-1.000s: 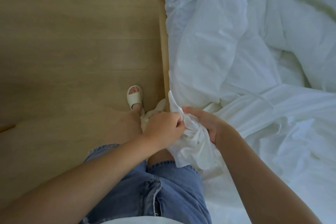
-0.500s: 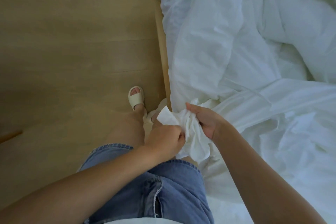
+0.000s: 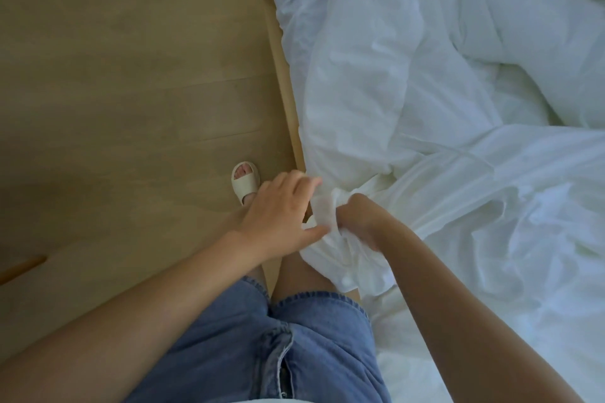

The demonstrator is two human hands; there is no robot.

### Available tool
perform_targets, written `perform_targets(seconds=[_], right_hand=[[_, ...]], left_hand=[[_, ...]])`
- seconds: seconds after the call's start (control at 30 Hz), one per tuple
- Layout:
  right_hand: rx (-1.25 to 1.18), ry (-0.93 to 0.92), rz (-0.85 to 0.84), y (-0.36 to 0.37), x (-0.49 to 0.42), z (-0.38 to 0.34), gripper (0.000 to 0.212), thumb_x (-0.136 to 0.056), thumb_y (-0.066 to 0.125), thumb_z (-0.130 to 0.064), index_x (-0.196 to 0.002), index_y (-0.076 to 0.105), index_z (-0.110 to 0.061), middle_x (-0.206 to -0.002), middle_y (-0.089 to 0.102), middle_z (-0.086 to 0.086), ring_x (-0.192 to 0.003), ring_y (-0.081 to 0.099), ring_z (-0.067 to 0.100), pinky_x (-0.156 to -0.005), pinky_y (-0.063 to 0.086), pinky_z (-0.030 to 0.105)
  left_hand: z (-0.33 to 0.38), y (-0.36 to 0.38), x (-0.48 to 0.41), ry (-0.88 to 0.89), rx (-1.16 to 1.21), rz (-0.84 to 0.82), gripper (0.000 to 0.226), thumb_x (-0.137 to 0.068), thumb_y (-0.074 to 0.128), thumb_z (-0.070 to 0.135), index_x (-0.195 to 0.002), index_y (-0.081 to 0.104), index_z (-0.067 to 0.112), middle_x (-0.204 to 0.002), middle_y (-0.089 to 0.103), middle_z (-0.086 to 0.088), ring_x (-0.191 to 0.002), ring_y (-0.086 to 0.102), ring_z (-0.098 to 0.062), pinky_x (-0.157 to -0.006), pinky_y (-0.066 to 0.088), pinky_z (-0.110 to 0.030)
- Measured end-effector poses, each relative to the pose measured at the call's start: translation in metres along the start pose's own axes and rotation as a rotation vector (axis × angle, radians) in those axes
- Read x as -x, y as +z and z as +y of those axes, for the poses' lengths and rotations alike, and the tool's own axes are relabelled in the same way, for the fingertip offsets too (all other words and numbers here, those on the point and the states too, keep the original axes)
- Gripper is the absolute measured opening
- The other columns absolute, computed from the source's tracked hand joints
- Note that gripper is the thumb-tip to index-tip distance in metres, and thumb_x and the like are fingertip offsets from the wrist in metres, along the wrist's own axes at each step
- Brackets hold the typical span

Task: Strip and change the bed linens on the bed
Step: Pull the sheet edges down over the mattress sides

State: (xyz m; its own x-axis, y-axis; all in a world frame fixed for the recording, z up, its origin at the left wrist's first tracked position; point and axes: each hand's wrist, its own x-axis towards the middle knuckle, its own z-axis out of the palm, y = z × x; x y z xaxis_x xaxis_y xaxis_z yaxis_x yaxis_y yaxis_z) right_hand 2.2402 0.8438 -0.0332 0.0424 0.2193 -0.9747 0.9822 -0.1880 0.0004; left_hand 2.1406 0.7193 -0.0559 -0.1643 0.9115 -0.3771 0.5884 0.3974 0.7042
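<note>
A crumpled white sheet (image 3: 376, 101) lies along the bed's left side, and a puffy white duvet (image 3: 523, 26) is heaped behind it at the upper right. My right hand (image 3: 358, 217) grips a bunched corner of the sheet (image 3: 330, 239) just over the bed's edge, above my knee. My left hand (image 3: 281, 213) has let go; its fingers are spread, with thumb and fingertips touching the bunched cloth from the left.
The wooden bed frame rail (image 3: 283, 82) runs from top centre down to my legs. Light wood floor (image 3: 114, 75) fills the left half. My foot in a cream slipper (image 3: 245, 181) stands beside the rail. I wear denim shorts (image 3: 262, 337).
My left hand gripped the sheet corner earlier; now it has released and opened, shifting up and left. My right hand has kept its grip and gathered more cloth into the bunch.
</note>
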Motion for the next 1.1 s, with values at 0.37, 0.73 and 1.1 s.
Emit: perform_targets(seconds=[0.37, 0.73, 1.1], right_hand=[[-0.179, -0.36, 0.065, -0.034, 0.043, 0.008, 0.026, -0.078, 0.066, -0.012, -0.104, 0.059, -0.011, -0.092, 0.064, 0.005, -0.089, 0.062, 0.021, -0.078, 0.053, 0.037], [0.092, -0.364, 0.318, -0.068, 0.066, 0.065, 0.06, -0.084, 0.064, -0.026, -0.135, 0.034, -0.017, -0.114, 0.05, -0.006, -0.101, 0.05, 0.015, -0.079, 0.038, 0.02], [0.054, -0.638, 1.01, -0.105, 0.055, 0.06, 0.028, -0.074, 0.059, -0.01, -0.102, 0.064, -0.007, -0.081, 0.061, 0.007, -0.073, 0.058, 0.027, -0.067, 0.041, 0.037]], left_hand=[[0.029, -0.013, -0.094, 0.583, -0.085, -0.35, 0.09, -0.064, 0.083, 0.036, -0.141, 0.042, 0.016, -0.148, 0.037, -0.01, -0.137, 0.032, -0.031, -0.108, 0.028, -0.046], [0.12, -0.004, -0.153, 0.607, -0.123, -0.731, 0.031, -0.066, 0.05, 0.028, -0.061, 0.055, -0.002, -0.062, 0.057, -0.014, -0.061, 0.055, -0.028, -0.059, 0.043, -0.042], [0.143, -0.04, -0.2, 0.273, -0.017, -1.078, 0.018, -0.08, 0.074, 0.012, -0.091, 0.065, 0.022, -0.086, 0.071, 0.015, -0.082, 0.065, -0.001, -0.069, 0.052, -0.017]])
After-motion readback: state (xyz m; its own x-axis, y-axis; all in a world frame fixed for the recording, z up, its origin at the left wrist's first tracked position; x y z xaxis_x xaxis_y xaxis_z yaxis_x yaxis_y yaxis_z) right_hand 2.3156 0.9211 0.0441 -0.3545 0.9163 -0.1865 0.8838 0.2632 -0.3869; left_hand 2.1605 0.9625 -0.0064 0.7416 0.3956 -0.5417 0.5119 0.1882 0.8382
